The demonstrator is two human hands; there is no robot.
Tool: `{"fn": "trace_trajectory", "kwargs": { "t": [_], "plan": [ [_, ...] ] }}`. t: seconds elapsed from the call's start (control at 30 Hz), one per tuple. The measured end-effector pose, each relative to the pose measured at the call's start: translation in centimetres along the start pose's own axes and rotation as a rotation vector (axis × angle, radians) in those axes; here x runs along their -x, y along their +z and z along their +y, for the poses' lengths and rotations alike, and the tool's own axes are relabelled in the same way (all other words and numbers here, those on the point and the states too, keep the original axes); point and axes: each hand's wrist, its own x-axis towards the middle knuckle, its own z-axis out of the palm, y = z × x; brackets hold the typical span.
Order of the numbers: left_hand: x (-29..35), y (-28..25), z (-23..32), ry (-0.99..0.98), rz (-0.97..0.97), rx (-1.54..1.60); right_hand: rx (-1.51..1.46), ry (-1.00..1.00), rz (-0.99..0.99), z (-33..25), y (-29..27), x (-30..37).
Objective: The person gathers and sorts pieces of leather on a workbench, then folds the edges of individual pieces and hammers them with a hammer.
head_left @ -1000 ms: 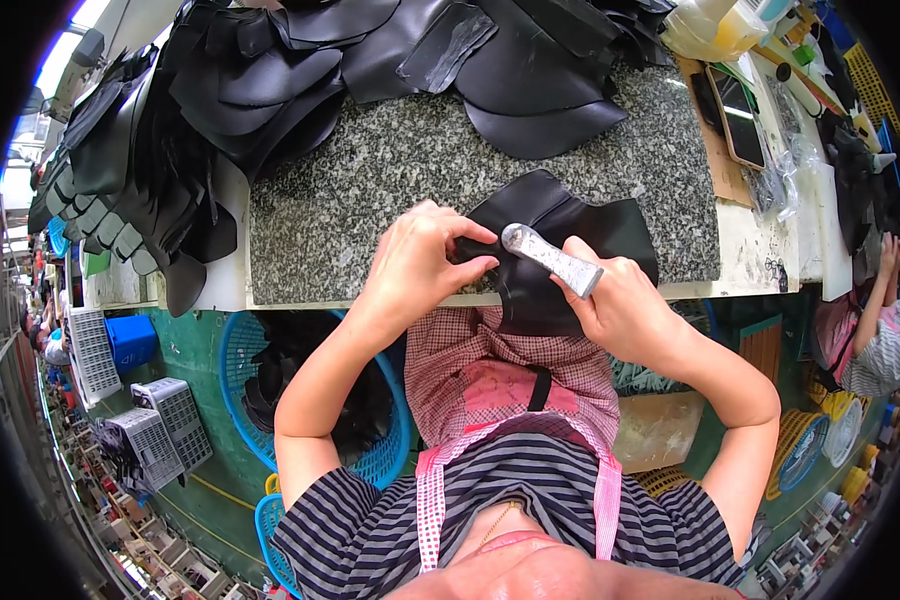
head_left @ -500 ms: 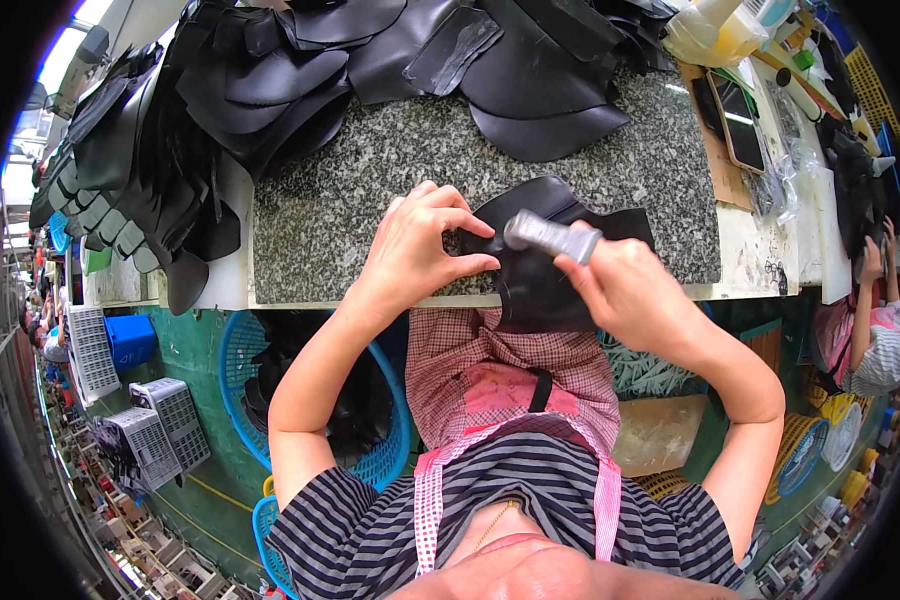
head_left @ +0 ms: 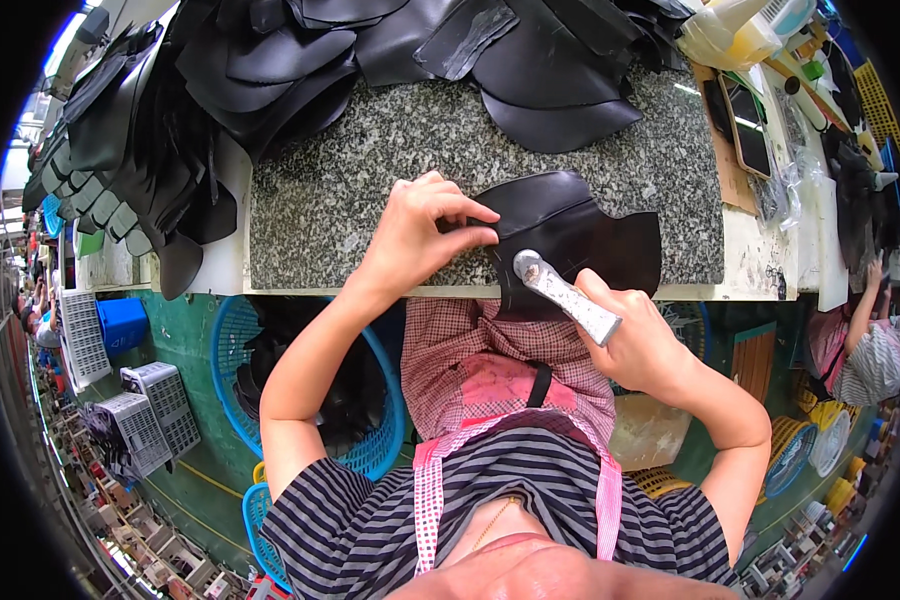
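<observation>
A black leather piece (head_left: pixel 615 240) lies on the speckled stone slab (head_left: pixel 380 150), its near part hanging over the front edge. A seam line crosses its upper part. At its left edge, my left hand (head_left: pixel 415 230) pinches the leather between thumb and forefinger. My right hand (head_left: pixel 638 335) is wrapped round a hammer (head_left: pixel 570 298) with a worn, whitish metal body. The hammer's rounded head is over the leather, a little right of and nearer than the left fingertips. Whether it touches the leather I cannot tell.
Black leather pieces (head_left: pixel 550 80) are heaped along the slab's far side, with a thick stack (head_left: pixel 130 130) at the left. A phone (head_left: pixel 748 130) and plastic bags lie at the right. Below the table stands a blue basket (head_left: pixel 395 430) of black pieces. A co-worker (head_left: pixel 870 340) is at the far right.
The hammer has come nearer to me, its head lower over the leather, and my right hand has dropped with it. My left thumb and forefinger are closer together on the leather's edge.
</observation>
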Motion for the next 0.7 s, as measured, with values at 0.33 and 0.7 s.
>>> {"fn": "trace_trajectory", "kwargs": {
  "t": [0.33, 0.7],
  "plan": [
    [1.1, 1.7, -0.8, 0.237, 0.119, -0.276, -0.073, 0.001, -0.015, 0.1, -0.2, -0.2],
    [1.8, 1.0, 0.4, 0.187, 0.09, -0.217, 0.054, -0.209, 0.255, -2.3, -3.3, -3.2]
  ]
}}
